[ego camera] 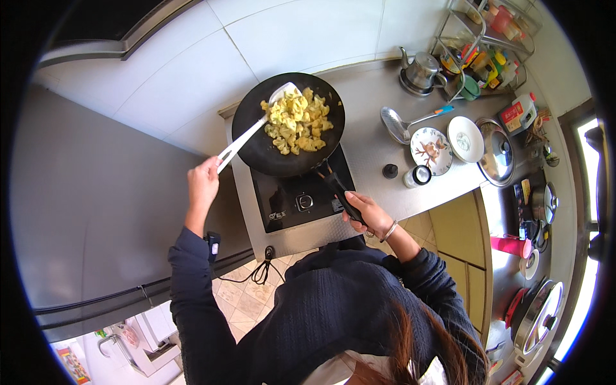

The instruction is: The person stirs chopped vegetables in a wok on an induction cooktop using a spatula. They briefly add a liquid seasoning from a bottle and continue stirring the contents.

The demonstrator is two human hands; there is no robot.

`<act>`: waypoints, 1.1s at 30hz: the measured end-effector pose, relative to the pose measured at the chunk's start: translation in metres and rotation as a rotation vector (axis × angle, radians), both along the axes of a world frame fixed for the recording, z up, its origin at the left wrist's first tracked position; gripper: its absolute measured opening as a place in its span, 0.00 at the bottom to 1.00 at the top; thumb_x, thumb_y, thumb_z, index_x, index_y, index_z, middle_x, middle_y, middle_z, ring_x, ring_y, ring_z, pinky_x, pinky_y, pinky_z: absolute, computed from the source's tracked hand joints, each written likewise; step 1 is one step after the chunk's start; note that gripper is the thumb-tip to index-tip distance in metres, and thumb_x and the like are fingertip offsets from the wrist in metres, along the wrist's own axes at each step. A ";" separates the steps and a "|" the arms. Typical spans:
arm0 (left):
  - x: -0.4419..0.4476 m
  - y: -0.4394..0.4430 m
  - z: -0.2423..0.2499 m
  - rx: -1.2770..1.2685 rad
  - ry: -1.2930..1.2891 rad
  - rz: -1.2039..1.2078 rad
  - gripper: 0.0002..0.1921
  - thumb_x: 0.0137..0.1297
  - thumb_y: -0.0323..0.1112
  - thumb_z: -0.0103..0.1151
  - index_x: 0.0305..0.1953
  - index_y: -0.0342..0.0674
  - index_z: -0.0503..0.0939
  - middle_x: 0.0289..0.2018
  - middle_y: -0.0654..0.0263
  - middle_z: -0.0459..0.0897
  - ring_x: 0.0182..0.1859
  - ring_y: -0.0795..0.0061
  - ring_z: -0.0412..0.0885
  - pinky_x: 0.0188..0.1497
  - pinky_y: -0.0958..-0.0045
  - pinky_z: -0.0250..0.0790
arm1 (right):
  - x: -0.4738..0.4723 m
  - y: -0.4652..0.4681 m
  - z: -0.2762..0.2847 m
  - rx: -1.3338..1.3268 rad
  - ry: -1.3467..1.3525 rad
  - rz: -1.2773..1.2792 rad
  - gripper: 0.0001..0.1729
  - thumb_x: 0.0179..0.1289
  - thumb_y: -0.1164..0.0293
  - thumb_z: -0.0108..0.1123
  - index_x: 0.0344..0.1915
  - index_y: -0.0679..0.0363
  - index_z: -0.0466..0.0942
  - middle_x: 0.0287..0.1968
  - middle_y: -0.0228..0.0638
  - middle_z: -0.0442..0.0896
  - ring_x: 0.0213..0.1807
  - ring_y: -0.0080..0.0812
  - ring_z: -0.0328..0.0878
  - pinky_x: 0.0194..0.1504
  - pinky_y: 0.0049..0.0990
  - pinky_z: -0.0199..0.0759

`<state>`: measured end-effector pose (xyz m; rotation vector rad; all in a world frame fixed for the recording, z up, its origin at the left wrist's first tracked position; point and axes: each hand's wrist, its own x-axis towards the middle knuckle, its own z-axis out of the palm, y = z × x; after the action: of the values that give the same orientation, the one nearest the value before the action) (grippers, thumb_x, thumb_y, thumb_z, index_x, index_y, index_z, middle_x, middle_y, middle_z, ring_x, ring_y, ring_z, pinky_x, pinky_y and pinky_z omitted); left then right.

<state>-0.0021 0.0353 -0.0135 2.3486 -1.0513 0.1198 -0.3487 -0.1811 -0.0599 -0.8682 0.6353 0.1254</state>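
Note:
My left hand (204, 186) grips the handle of a white spatula (244, 137), whose broad head lies under some of the cauliflower. My right hand (364, 212) is closed around the black handle (342, 193) of a dark wok (255, 149). Yellowish cauliflower florets (296, 120) fill the middle and right of the wok. Below the wok, a black induction cooktop (284, 192) with a square-framed knob shows its front part; the rest is covered by the wok.
Right of the wok lie a slotted skimmer (395, 126), a deer-patterned plate (431, 150), a white dish (465, 139), a glass jar (417, 177) and a black cap (390, 171). A metal kettle (425, 70) and spice rack (474, 53) stand behind. A grey panel (110, 202) borders the left.

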 end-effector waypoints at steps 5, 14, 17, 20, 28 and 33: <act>0.020 -0.011 0.070 0.199 -0.482 -0.075 0.08 0.68 0.34 0.54 0.40 0.42 0.83 0.23 0.49 0.80 0.27 0.48 0.80 0.29 0.53 0.72 | 0.000 0.000 0.001 -0.008 0.006 -0.003 0.19 0.77 0.54 0.41 0.47 0.58 0.69 0.27 0.31 0.74 0.15 0.17 0.61 0.13 0.18 0.52; 0.093 -0.046 0.083 0.518 -0.249 -0.095 0.09 0.66 0.32 0.54 0.34 0.39 0.85 0.24 0.50 0.83 0.31 0.52 0.84 0.33 0.55 0.74 | -0.002 -0.001 -0.004 0.023 -0.004 -0.023 0.19 0.77 0.54 0.41 0.51 0.58 0.68 0.26 0.31 0.76 0.15 0.17 0.62 0.13 0.18 0.53; 0.110 -0.052 0.040 0.380 0.288 -0.052 0.08 0.65 0.32 0.58 0.37 0.38 0.86 0.18 0.66 0.82 0.23 0.74 0.79 0.26 0.65 0.69 | -0.002 -0.001 -0.002 0.032 -0.029 -0.021 0.21 0.77 0.54 0.41 0.53 0.59 0.68 0.26 0.31 0.76 0.14 0.18 0.63 0.13 0.18 0.54; 0.089 -0.052 -0.010 0.215 0.868 0.069 0.10 0.71 0.36 0.54 0.40 0.40 0.85 0.15 0.76 0.68 0.12 0.88 0.56 0.13 0.79 0.46 | -0.002 -0.002 -0.002 -0.003 -0.017 -0.016 0.22 0.77 0.54 0.42 0.56 0.60 0.68 0.26 0.31 0.77 0.14 0.17 0.64 0.13 0.18 0.57; 0.053 -0.010 -0.016 0.053 0.611 -0.047 0.13 0.72 0.38 0.54 0.41 0.36 0.85 0.16 0.75 0.69 0.16 0.89 0.62 0.16 0.81 0.52 | -0.002 -0.002 -0.004 -0.022 0.005 -0.009 0.25 0.76 0.54 0.43 0.60 0.60 0.67 0.27 0.31 0.77 0.15 0.17 0.65 0.14 0.18 0.59; 0.057 0.023 0.045 0.092 0.251 0.038 0.11 0.71 0.37 0.56 0.40 0.37 0.85 0.15 0.75 0.68 0.19 0.88 0.63 0.20 0.79 0.56 | -0.003 -0.003 -0.007 -0.027 0.002 -0.007 0.25 0.76 0.54 0.43 0.61 0.60 0.66 0.27 0.31 0.78 0.15 0.17 0.65 0.14 0.18 0.60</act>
<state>0.0549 0.0584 0.0315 2.3902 -0.9073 -0.2085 -0.3512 -0.1839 -0.0669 -0.8918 0.6431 0.1111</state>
